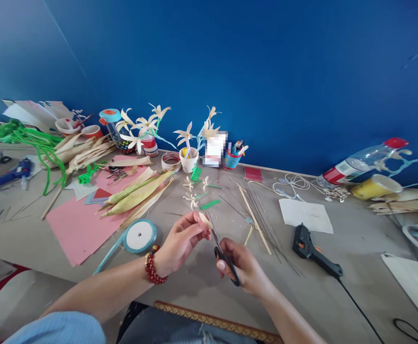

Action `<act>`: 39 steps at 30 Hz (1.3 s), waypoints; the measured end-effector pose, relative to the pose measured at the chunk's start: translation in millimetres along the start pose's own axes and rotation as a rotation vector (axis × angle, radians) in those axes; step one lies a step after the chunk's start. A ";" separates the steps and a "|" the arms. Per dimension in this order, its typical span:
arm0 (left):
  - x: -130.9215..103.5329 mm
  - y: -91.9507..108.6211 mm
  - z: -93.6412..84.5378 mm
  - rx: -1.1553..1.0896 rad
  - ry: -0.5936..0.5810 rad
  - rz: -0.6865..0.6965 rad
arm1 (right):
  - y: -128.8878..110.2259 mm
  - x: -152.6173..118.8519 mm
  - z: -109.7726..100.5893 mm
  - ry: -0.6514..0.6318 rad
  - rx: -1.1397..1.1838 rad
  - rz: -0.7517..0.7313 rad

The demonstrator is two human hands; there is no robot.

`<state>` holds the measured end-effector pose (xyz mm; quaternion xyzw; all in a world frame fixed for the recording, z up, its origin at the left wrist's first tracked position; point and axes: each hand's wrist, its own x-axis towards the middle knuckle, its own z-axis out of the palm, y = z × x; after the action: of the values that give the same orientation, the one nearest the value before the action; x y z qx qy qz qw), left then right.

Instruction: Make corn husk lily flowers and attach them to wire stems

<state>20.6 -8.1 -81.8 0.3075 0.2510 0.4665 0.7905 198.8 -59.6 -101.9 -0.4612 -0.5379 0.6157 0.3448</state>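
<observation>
My left hand (pixel 183 236) pinches a small pale piece of corn husk (pixel 205 220) between thumb and fingers. In my right hand (pixel 243 267) is a pair of black-handled scissors (pixel 228 263), the blades pointing up and away beside the husk piece. Whether the blades touch the husk, I cannot tell. Just beyond my hands lie several small pale husk flowers (pixel 193 199) with green strips (pixel 210 204) near them. A roll of light blue ribbon (pixel 153 241) rests left of my left wrist.
Corn husks (pixel 133 198) and pink paper (pixel 76 229) lie on the left. Wires and sticks (pixel 255 215) spread at centre right, before a black glue gun (pixel 314 255). Husk flowers (pixel 146 125) stand along the blue wall with cups (pixel 189 162). A plastic bottle (pixel 359 162) lies far right.
</observation>
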 end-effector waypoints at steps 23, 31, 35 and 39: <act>-0.3 2.5 -2.3 0.190 0.020 0.068 | -1.2 -2.0 -1.7 0.004 0.004 0.025; 0.9 1.7 -4.7 0.209 -0.010 0.100 | 0.9 -2.2 -3.2 0.005 -0.002 0.036; 1.1 2.5 -5.3 0.226 -0.023 0.108 | -0.9 -2.3 -3.9 0.014 -0.012 0.045; 1.7 3.7 -5.9 0.249 -0.036 0.110 | -1.9 -2.7 -5.3 0.015 -0.019 0.051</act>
<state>15.2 -3.7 -83.3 0.4249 0.2756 0.4687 0.7238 204.6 -59.9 -99.5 -0.4825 -0.5292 0.6158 0.3286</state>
